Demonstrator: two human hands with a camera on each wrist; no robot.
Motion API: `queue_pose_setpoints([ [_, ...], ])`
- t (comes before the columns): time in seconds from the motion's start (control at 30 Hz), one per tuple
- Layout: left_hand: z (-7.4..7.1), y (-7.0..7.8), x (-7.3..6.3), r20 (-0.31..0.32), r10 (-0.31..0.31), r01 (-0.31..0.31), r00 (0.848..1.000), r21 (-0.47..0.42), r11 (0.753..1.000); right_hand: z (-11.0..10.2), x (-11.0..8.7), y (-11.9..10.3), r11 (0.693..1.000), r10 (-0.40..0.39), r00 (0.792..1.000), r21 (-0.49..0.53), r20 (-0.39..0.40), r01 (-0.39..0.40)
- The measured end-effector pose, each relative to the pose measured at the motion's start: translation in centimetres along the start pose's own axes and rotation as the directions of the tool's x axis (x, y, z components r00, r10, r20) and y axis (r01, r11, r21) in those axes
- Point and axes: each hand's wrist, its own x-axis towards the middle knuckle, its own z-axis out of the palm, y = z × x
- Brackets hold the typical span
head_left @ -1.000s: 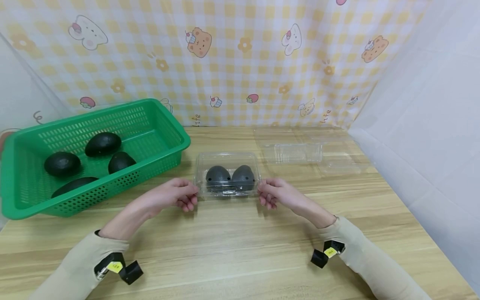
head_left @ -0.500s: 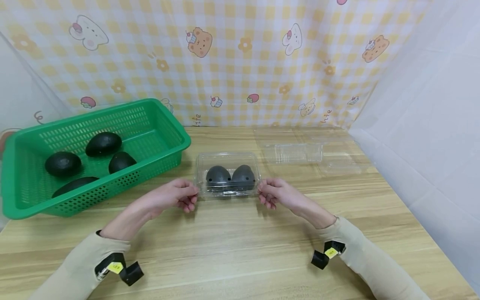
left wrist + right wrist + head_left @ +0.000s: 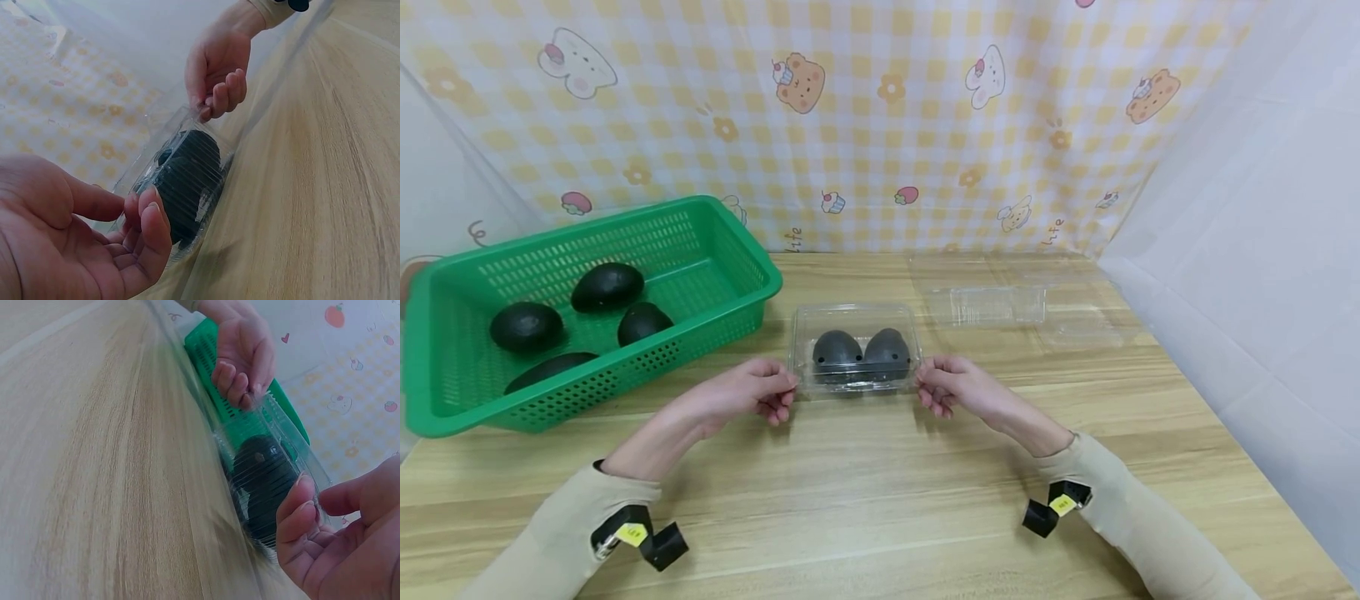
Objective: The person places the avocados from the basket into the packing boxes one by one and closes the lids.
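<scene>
A clear plastic clamshell box (image 3: 857, 315) with its lid down sits mid-table, two dark avocados (image 3: 837, 357) side by side inside. At its front left corner my left hand (image 3: 758, 388) pinches the rim between thumb and curled fingers. My right hand (image 3: 950, 387) pinches the front right corner the same way. In the left wrist view, the left thumb and fingers (image 3: 153, 231) meet at the box edge. The right wrist view has the right hand (image 3: 350, 531) at the opposite end of the box (image 3: 262, 487), its ribbed side facing the camera.
A green plastic basket (image 3: 730, 321) holding several avocados (image 3: 607, 287) stands at the left, near the box. Toward the back right lie more clear plastic containers (image 3: 996, 306), hard to make out. A checked cloth (image 3: 880, 125) hangs behind the wooden table (image 3: 865, 500).
</scene>
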Motion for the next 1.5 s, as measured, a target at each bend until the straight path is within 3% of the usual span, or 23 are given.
queue_pose_setpoints([
  [0.27,0.1,0.1,0.2,-0.009,-0.015,0.015,1.000,-0.004,1.000,0.1,0.0,-0.2,1.000,0.015,1.000,0.002,-0.018,-0.015],
  [0.47,0.2,0.2,0.8,-0.078,-0.023,0.020,0.997,-0.033,0.999,0.2,0.5,-0.4,0.998,0.055,0.995,0.030,-0.085,-0.053],
  [0.67,0.5,0.3,1.9,-0.147,-0.016,-0.001,0.989,-0.117,0.993,0.2,1.3,-0.2,0.997,0.065,0.989,0.059,-0.133,-0.058],
  [0.9,0.4,0.3,2.8,-0.181,-0.022,-0.007,0.983,-0.159,0.987,0.0,2.3,-0.5,0.990,0.103,0.979,0.110,-0.176,-0.084],
  [1.5,-0.2,1.1,6.1,-0.339,-0.032,-0.067,0.940,-0.273,0.960,0.1,6.3,-0.9,0.966,0.153,0.935,0.249,-0.320,-0.073],
])
